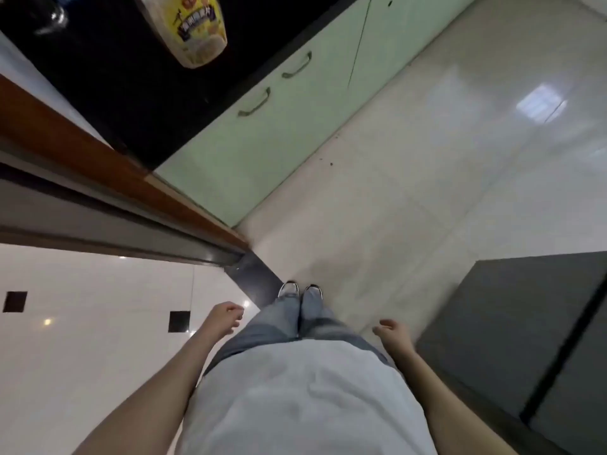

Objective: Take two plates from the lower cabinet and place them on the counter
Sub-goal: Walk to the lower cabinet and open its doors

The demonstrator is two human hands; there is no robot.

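Both my hands, left hand (pixel 223 318) and right hand (pixel 392 333), hang loosely curled, holding nothing; cabinet doors (pixel 262 133) look closed, bench (pixel 108 70) plateless, so I judge nothing done yet.

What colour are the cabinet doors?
Pale green cabinet doors, with curved handles, seen in the head view.

pale green lower cabinet (pixel 282 126) doors closed

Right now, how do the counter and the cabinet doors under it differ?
The counter is glossy black and lies flat; the cabinet doors are pale green and stand upright. The counter bears a yellow packet; the doors bear curved handles. Both look smooth, and neither hand touches them.
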